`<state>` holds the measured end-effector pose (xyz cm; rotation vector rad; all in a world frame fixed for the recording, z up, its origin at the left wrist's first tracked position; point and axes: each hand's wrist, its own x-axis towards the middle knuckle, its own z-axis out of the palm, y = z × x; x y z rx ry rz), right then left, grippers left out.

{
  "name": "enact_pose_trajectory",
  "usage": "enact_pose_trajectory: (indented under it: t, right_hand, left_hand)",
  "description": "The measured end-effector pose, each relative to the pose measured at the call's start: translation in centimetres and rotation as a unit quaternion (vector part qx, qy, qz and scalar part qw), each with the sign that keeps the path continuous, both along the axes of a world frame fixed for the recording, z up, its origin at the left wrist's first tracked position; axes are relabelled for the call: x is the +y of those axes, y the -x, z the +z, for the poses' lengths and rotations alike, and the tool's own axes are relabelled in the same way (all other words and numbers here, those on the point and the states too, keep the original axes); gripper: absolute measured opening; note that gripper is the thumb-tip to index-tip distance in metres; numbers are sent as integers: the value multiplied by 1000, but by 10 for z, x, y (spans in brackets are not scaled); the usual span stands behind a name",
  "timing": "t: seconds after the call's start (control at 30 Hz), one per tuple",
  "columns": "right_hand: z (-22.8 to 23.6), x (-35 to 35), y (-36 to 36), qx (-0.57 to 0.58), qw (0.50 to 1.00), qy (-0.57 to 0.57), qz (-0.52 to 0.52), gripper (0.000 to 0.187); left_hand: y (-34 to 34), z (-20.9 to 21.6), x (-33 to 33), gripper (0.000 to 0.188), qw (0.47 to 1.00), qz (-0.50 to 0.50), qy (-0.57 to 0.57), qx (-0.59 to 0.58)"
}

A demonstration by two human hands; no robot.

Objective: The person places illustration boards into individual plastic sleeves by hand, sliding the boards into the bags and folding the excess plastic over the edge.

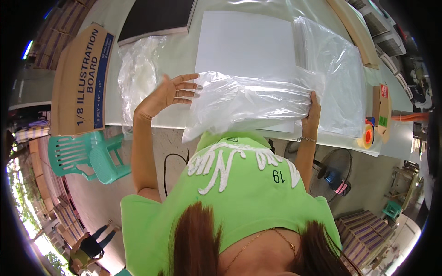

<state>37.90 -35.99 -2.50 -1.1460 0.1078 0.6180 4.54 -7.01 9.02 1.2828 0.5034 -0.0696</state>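
A white board (pixel 246 43) lies on the table in front of me, its near part covered by a crinkled clear plastic bag (pixel 258 99). My right hand (pixel 312 109) grips the bag's right side, thumb on top and the other fingers mostly hidden. At the bag's left edge, my left hand (pixel 170 95) is open, fingers stretched out and spread, with the tips at or very near the plastic. Whether they touch it I cannot tell. To the right lies a stack of clear plastic bags (pixel 338 87). More crumpled clear plastic (pixel 140 76) lies left of my left hand.
A cardboard box (pixel 83 80) stands at the table's left end, and a black flat panel (pixel 156 18) lies at the back. Orange tape (pixel 367 136) sits at the front right corner by a small box (pixel 381 108). Below are green plastic chairs (pixel 99 156) and a fan (pixel 331 177).
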Motion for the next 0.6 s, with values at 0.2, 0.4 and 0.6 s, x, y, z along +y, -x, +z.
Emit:
enact_pose_trajectory:
  t: [0.2, 0.4, 0.6]
  right_hand:
    - [-15, -7, 3, -27, 997, 65, -14, 25]
    - [-11, -12, 3, -68, 986, 151, 2, 29]
    - [5, 8, 19, -417, 765, 491, -14, 45]
  left_hand:
    - [7, -84, -31, 71, 983, 90, 30, 157]
    - [18, -129, -53, 53, 972, 135, 137, 134]
    - [14, -127, -69, 35, 964, 203, 145, 90]
